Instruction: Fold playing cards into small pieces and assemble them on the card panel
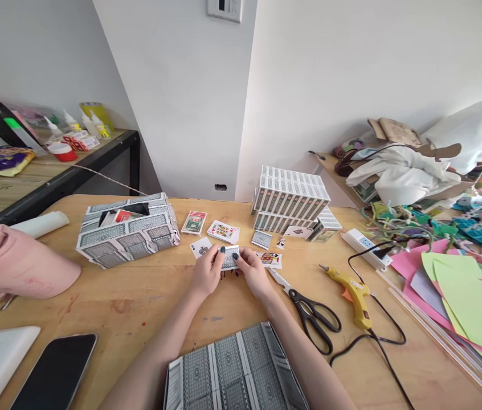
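Between my two hands is a playing card (229, 259), its grey patterned back facing up. My left hand (209, 267) pinches its left side and my right hand (252, 272) its right side, thumbs on top. Around them lie a large-pip ace card (200, 247), a small pile of face-up cards (223, 230), a face-down card stack (262, 239) and a face card (270, 260). A box covered in grey card backs (232, 367) sits close to me, between my forearms. Another card-covered box (127, 230), with an opening on top, stands at the left.
Stacked card packs (290, 196) stand at the back; a single pack (193, 222) lies left of them. Black-handled scissors (313, 316), a yellow glue gun (354, 296) with its cord and a power strip (366, 249) lie right. A phone (57, 370) and a pink bag (23, 262) are left.
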Tool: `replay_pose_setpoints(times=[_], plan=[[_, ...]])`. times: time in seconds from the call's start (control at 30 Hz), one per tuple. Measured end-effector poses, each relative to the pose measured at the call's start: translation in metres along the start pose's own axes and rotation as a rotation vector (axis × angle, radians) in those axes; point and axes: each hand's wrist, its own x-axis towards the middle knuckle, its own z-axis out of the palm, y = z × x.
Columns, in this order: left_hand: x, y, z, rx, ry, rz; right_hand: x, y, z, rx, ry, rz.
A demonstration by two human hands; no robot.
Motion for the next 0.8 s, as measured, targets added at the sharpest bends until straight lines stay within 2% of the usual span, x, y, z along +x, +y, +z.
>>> replay_pose_setpoints(times=[0.1,0.27,0.4,0.47,0.67,0.8], plan=[[-0.001,0.000,0.002,0.000,-0.004,-0.020,-0.001,0.002,0.002,-0.007,-0.002,-0.001],[0.001,-0.003,0.005,-0.135,0.038,-0.123,-0.004,0.001,0.007,-0.056,-0.048,-0.024],[0.004,-0.006,0.005,-0.155,0.077,-0.133,-0.005,0.000,0.011,-0.046,-0.053,-0.042],[0.004,-0.005,0.005,-0.129,0.073,-0.127,-0.005,0.002,0.014,-0.059,-0.016,-0.033],[-0.005,0.001,0.008,-0.113,0.007,-0.132,-0.004,0.012,0.016,-0.262,0.207,-0.022],[-0.006,0.005,0.010,-0.116,0.011,-0.126,-0.003,0.013,0.014,-0.352,0.265,-0.063]])
